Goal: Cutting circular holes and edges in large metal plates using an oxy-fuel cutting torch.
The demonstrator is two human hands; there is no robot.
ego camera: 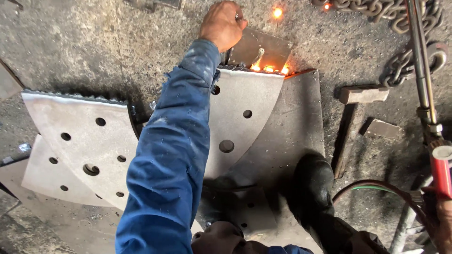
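My left hand (221,23), in a blue sleeve, reaches far forward and is closed on the top left corner of a brown steel offcut (263,47). Below the offcut, a freshly cut edge (269,69) of a grey fan-shaped steel plate with holes (245,127) glows orange. My right hand (442,228) shows only partly at the lower right edge, wrapped around a cutting torch with a red handle (441,171). The torch's long tubes (421,61) run up toward the top right, away from the plate.
A second holed sector plate (80,136) lies at the left over other sheets. A hammer (362,94) and a small steel block (381,128) lie to the right of the plates, with a heavy chain (400,14) beyond. My black boot (310,183) stands on a plate. Hoses (376,186) curve nearby.
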